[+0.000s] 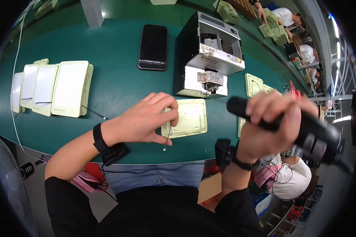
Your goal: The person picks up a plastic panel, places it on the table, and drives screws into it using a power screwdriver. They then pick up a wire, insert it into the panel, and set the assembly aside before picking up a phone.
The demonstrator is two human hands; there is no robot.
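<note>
A pale yellow-green plastic casing [192, 118] lies on the green table in front of me, with its hollow side up. My left hand [156, 118] grips its left edge, thumb below and fingers curled over the side. From under that hand a thin dark cable [169, 136] with a small white plug hangs past the casing's near edge. Raised to the right of the casing, my right hand [271, 122] is wrapped around a black electric screwdriver [318, 138]. Its tip end points left, and motion blurs the hand and tool. Behind the casing stands a black and silver screw feeder [209, 59].
A black smartphone [153, 47] lies left of the feeder. Several white-faced casings [70, 89] lean in a row at the left. More open casings [254, 85] lie beyond my right hand. A fan [8, 185] stands at lower left; other people [286, 17] sit at far right.
</note>
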